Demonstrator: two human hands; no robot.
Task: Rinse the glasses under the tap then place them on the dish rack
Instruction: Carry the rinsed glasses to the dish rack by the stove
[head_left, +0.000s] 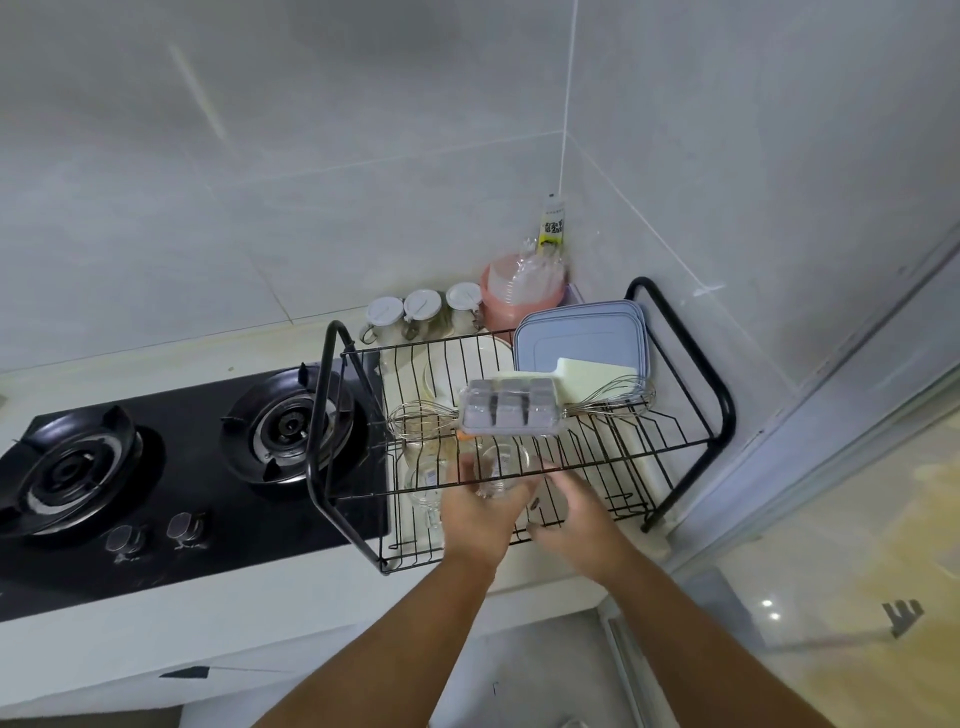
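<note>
A clear glass was held at the 6 o'clock edge of the dish rack's upper shelf, just above the wires. It was clasped by the left hand, whose grip was curled around the lower part of the glass. The right hand was placed just beside the glass at its 4 o'clock. Its fingers were stretched toward the glass, but whether that grip pinched anything could not be told through the blur. A second glass with a handle was seen on the lower shelf, at 9 o'clock from the held glass. A grey ice tray was laid on the upper shelf at 12 o'clock from the glass, with a wire whisk at its 9 o'clock side. A black gas stove was set into the bench at 9 o'clock from the rack.
</note>
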